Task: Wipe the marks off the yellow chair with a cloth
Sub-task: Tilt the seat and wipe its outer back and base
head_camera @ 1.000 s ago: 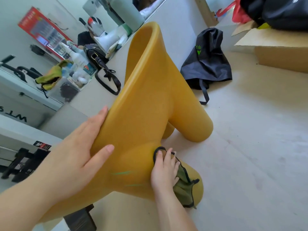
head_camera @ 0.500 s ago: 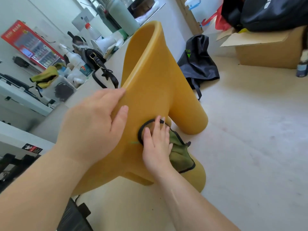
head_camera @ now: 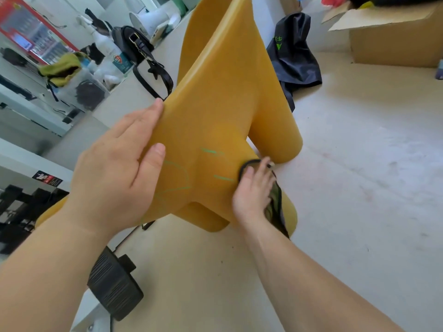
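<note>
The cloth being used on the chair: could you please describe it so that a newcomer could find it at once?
Start at the big yellow chair in the middle and follow it down to the right hand pressing on its lower part. The cloth lies under that hand: olive green with black edging, unlike the brighter yellow-green rag at the far left.

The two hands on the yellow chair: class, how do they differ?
The left hand rests bare on the edge of the yellow chair; the right hand presses a green cloth against it. The left hand sits higher, the right hand lower near a leg. Both have straight fingers.
</note>
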`<state>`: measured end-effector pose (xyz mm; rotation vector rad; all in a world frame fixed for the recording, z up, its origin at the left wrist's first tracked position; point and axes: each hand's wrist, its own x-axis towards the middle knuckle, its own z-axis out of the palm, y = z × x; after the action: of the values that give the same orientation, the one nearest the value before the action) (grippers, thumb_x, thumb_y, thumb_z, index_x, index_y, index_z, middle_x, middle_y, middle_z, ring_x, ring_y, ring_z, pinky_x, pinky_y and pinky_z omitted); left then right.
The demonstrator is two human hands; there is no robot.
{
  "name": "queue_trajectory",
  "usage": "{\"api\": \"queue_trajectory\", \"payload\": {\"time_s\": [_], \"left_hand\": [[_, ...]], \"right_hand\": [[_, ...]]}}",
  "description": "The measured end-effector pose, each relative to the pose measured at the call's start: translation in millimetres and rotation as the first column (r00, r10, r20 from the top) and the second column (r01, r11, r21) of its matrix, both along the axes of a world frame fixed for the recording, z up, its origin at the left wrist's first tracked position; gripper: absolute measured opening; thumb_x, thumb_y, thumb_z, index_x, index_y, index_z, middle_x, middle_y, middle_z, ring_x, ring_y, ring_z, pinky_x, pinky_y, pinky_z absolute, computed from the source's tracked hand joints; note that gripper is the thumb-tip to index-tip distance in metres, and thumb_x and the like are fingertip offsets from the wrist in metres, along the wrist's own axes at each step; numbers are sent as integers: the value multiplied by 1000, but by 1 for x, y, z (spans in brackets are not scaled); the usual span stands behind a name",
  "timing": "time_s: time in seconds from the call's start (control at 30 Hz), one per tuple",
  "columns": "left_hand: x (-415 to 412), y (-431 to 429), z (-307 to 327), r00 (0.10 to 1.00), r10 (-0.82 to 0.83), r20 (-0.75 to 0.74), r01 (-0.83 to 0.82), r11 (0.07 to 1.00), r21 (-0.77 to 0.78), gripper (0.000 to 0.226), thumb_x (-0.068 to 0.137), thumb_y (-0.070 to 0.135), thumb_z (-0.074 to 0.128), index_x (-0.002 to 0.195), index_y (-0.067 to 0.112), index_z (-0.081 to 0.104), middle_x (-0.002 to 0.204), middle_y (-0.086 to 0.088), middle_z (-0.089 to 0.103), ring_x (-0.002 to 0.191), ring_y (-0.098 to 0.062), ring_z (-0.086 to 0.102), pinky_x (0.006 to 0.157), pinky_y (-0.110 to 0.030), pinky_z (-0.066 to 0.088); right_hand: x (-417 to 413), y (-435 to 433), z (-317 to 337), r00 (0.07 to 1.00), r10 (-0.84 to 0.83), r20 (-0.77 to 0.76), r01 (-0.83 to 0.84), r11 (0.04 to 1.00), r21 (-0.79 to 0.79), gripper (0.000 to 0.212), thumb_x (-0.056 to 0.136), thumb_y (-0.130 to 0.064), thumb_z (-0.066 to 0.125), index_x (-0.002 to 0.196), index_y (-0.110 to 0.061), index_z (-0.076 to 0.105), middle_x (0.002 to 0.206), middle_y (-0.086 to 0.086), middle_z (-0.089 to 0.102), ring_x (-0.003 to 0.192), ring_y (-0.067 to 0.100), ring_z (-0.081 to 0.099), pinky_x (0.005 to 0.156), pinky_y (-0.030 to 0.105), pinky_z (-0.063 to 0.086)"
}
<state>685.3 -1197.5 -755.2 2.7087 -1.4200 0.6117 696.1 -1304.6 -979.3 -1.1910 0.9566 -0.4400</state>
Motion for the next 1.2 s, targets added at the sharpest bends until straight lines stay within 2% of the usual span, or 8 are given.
{"api": "queue_trajectory", "payload": {"time_s": [0.2, 0.37, 0.5, 0.63, 0.73, 0.83, 1.07, 1.2], "left_hand": [[-3, -2, -2, 1000, 22, -18, -23, 998, -51, 59, 98, 28, 41, 156, 22, 37, 152, 0, 48, 135, -18, 43, 105, -39, 36], [-4, -4, 0, 998, 38, -57, -42, 997, -59, 60, 96, 29, 43, 156, 24, 36, 150, 2, 49, 133, -15, 42, 104, -37, 34], [-6, -14, 5, 995, 39, -91, -41, 999, -24, 61, 95, 24, 43, 156, 18, 38, 146, -2, 52, 129, -12, 41, 102, -29, 31], [-18, -37, 7, 998, 40, -48, -41, 999, -19, 62, 92, 20, 40, 154, 14, 41, 137, -7, 58, 121, -15, 45, 94, -28, 33], [-29, -56, 8, 999, 38, -20, -38, 999, 4, 67, 88, 21, 37, 154, 12, 40, 139, -10, 57, 123, -19, 44, 97, -29, 34], [-32, -62, 7, 998, 54, -34, -53, 998, 20, 70, 87, 23, 36, 156, 14, 36, 142, -8, 54, 124, -18, 42, 94, -26, 32], [-36, -62, 5, 995, 86, -56, -86, 996, 7, 71, 87, 23, 36, 158, 17, 34, 142, -5, 52, 125, -17, 43, 94, -32, 33], [-35, -61, 4, 996, 85, -29, -85, 996, 1, 71, 87, 23, 36, 158, 18, 34, 141, -6, 53, 123, -16, 42, 91, -35, 35]], "right_hand": [[6, 49, 49, 975, -48, 219, 112, 950, -292, 70, 96, -60, 15, 159, -40, -10, 171, -8, -4, 154, 12, -16, 119, 47, -5], [8, 18, -33, 985, -125, -121, 145, 975, 168, 63, 105, -56, 17, 162, -33, 3, 171, 3, 7, 157, 24, 1, 122, 50, 8], [5, 0, -33, 990, -72, -121, 115, 912, 394, 62, 107, -51, 15, 161, -31, -9, 171, 4, -7, 156, 28, -9, 123, 52, -1], [-12, 28, 22, 995, -100, -2, 98, 979, 176, 63, 108, -44, 20, 161, -27, -10, 170, 1, -15, 155, 29, -13, 121, 53, 8], [-20, 52, 56, 981, -93, 169, 123, 977, -174, 70, 99, -54, 18, 153, -36, -23, 164, -10, -30, 152, 18, -27, 119, 45, -9], [-14, 32, 36, 974, -110, 200, 169, 936, -308, 69, 96, -58, 15, 156, -40, -14, 169, -11, -13, 154, 16, -20, 119, 49, -8], [-21, -27, -60, 991, -62, -119, 83, 981, 174, 55, 109, -42, 13, 162, -30, 4, 170, 3, 14, 157, 26, 0, 123, 52, 5], [-25, -27, -10, 999, -3, 42, 7, 995, -102, 58, 107, -47, 14, 161, -32, -1, 171, -5, 1, 156, 20, -6, 122, 60, 1]]}}
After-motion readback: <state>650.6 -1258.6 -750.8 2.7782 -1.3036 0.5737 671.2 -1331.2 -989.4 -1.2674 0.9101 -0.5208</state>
